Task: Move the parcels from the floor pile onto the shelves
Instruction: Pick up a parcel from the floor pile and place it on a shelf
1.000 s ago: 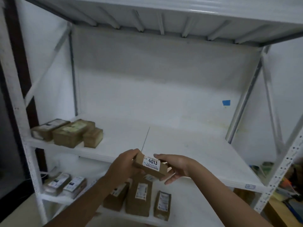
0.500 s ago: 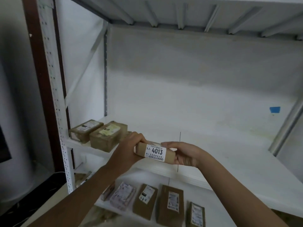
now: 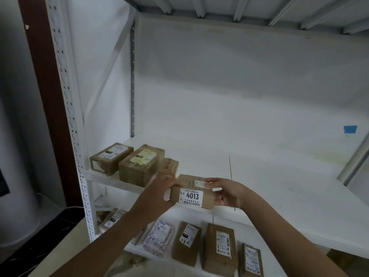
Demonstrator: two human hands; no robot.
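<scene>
Holding one brown parcel (image 3: 191,193) marked 4013, the left hand (image 3: 157,194) and right hand (image 3: 225,193) each grip an end. Three boxes (image 3: 137,166) sit on the shelf (image 3: 279,186).

Held parcel (image 3: 191,193): we see a small brown carton, white "5-2-4013" label facing us, level, gripped at both ends.
Shelved parcels (image 3: 137,164): three brown cartons, just left of and behind the grip.
Lower row (image 3: 218,246): labelled parcels lying flat below the grip.

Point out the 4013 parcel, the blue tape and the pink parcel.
4013 parcel (image 3: 191,196): head view, on its white label.
blue tape (image 3: 350,129): head view, middle of the strip.
pink parcel (image 3: 158,238): head view, middle of its top face.
</scene>
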